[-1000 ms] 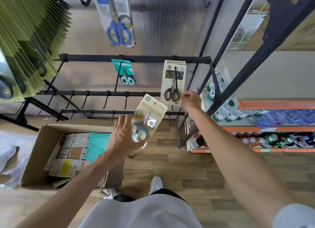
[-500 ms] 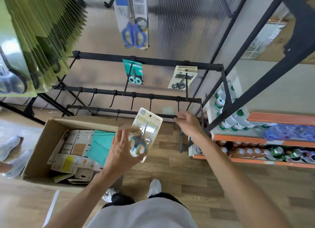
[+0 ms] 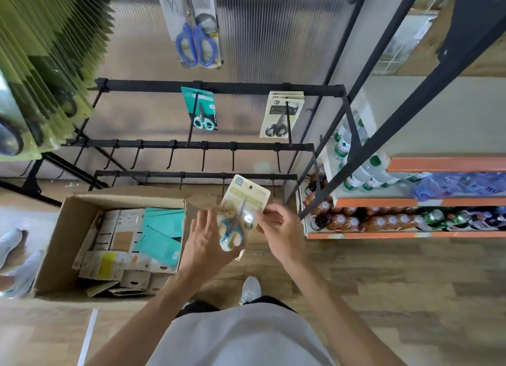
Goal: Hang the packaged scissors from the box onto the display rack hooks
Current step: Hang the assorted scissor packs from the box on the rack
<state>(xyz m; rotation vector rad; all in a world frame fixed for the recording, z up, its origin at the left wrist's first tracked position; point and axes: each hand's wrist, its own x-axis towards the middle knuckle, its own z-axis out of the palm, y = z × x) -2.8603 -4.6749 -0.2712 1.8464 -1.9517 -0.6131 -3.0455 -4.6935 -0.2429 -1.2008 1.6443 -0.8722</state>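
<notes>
Left hand [image 3: 204,245] cradling scissors pack [image 3: 241,215], right hand [image 3: 279,230] pinching its edge

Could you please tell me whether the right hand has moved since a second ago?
Yes. The right hand has left the black-handled scissors pack on the rack and come down to the pack of blue-handled scissors.

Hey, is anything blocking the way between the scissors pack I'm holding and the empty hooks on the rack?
Nothing visible does. The scissors pack is held by the left hand and right hand just in front of the lower bars, and the bare hooks above it are open, with only air between.
</notes>
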